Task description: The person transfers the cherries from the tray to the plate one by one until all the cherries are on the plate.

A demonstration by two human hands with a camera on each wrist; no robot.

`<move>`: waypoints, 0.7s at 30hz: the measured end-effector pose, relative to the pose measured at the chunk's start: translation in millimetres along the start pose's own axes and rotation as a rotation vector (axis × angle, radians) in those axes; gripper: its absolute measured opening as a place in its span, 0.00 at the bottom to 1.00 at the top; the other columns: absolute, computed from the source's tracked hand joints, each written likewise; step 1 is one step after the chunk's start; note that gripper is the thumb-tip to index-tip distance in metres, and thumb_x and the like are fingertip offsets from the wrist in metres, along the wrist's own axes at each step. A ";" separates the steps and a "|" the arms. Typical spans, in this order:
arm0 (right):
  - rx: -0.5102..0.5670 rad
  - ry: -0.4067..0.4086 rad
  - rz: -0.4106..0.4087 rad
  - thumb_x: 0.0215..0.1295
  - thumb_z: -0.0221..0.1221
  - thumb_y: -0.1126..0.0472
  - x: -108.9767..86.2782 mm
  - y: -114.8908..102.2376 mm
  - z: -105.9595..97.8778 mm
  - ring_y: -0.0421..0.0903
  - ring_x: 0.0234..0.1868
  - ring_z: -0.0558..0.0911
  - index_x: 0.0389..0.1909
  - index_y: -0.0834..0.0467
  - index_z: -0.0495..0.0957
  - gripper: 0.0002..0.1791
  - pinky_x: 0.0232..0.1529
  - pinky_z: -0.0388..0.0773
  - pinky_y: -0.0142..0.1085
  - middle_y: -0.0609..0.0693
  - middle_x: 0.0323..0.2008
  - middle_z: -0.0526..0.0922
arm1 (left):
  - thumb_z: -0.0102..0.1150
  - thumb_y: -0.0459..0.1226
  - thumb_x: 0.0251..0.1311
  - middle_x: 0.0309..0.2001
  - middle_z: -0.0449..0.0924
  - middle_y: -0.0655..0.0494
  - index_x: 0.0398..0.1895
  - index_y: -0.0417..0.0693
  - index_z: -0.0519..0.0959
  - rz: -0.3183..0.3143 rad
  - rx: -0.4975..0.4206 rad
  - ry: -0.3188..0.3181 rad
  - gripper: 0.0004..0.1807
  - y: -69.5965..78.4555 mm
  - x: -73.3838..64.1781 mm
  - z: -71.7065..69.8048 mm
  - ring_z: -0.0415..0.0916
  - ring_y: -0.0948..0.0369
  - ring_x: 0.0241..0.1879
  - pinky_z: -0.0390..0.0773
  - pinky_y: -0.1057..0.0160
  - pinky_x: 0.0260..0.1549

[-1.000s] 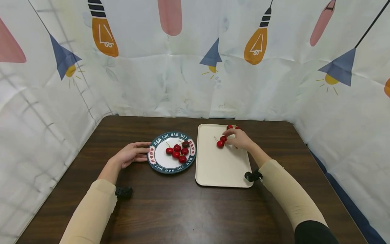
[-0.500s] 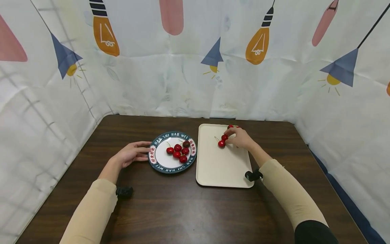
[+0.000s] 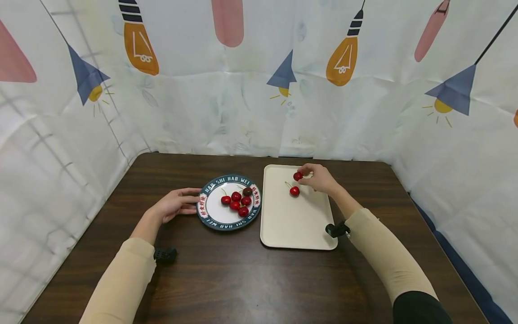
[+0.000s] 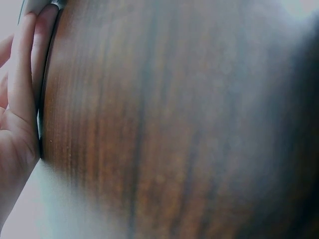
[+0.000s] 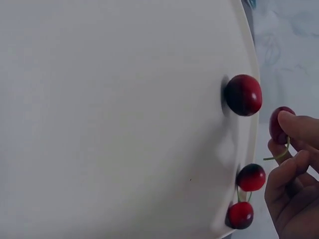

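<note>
My right hand [image 3: 320,179] pinches a red cherry [image 3: 297,176] between thumb and fingertips above the far end of a cream tray [image 3: 297,225]. Its green stem shows in the right wrist view, hanging below the held cherry [image 5: 279,123]. One stemmed cherry [image 3: 294,191] lies on the tray just nearer than the hand. Two more cherries, a front one [image 5: 251,178] and one beside it [image 5: 240,215], sit by the tray's edge, hidden behind the hand in the head view. My left hand [image 3: 171,205] rests straight fingers against the left rim of a round plate [image 3: 209,220].
Several cherries [image 3: 234,205] lie grouped on the plate's white middle. Plate and tray stand side by side on a dark wooden table [image 3: 226,279]. A printed curtain [image 3: 182,112] hangs behind the table and along both sides.
My right hand has raised a cherry off the tray, away from the cherry that lay beside it. My left hand and the plate have stayed put.
</note>
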State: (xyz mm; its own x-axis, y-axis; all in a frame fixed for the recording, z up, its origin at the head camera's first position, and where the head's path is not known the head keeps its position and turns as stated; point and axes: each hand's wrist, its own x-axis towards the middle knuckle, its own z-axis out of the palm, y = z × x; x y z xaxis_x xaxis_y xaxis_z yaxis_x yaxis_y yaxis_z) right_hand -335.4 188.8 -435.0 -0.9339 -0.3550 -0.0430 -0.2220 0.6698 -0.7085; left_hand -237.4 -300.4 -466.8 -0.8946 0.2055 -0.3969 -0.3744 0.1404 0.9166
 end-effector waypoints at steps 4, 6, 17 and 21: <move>0.019 0.000 -0.011 0.68 0.68 0.58 0.6 -5.5 0.2 0.53 0.43 0.76 0.59 0.57 0.80 0.21 0.25 0.81 0.38 0.56 0.52 0.80 | 0.59 0.38 0.75 0.66 0.67 0.36 0.79 0.41 0.60 0.001 0.000 0.000 0.34 -1.1 1.0 -1.0 0.84 0.56 0.45 0.84 0.56 0.51; 0.031 -0.004 -0.019 0.67 0.68 0.58 0.9 -8.6 0.7 0.54 0.44 0.76 0.59 0.58 0.80 0.21 0.25 0.81 0.38 0.55 0.53 0.81 | 0.59 0.38 0.75 0.66 0.67 0.36 0.79 0.41 0.60 0.001 0.002 0.000 0.34 -1.7 1.6 -1.6 0.83 0.56 0.44 0.84 0.57 0.51; 0.041 -0.025 -0.061 0.67 0.68 0.58 6.1 -26.6 11.8 0.51 0.32 0.75 0.58 0.56 0.80 0.20 0.24 0.78 0.38 0.52 0.52 0.83 | 0.59 0.39 0.75 0.66 0.66 0.37 0.79 0.41 0.60 0.000 0.000 0.001 0.34 -1.8 0.6 -2.2 0.83 0.56 0.44 0.84 0.57 0.51; 0.026 -0.029 -0.076 0.66 0.69 0.58 9.5 -32.9 16.1 0.51 0.36 0.80 0.58 0.57 0.81 0.20 0.32 0.80 0.40 0.52 0.52 0.83 | 0.60 0.39 0.74 0.66 0.67 0.37 0.79 0.41 0.60 0.004 0.000 -0.002 0.35 -1.4 -0.3 -1.8 0.83 0.56 0.44 0.84 0.57 0.51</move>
State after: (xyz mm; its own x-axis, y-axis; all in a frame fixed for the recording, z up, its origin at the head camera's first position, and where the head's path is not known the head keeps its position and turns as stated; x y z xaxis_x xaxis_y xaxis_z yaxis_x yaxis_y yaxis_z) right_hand -332.4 152.9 -423.4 -0.9061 -0.4230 -0.0079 -0.2844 0.6228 -0.7289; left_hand -237.1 -302.4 -467.9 -0.8955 0.2080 -0.3936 -0.3712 0.1391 0.9181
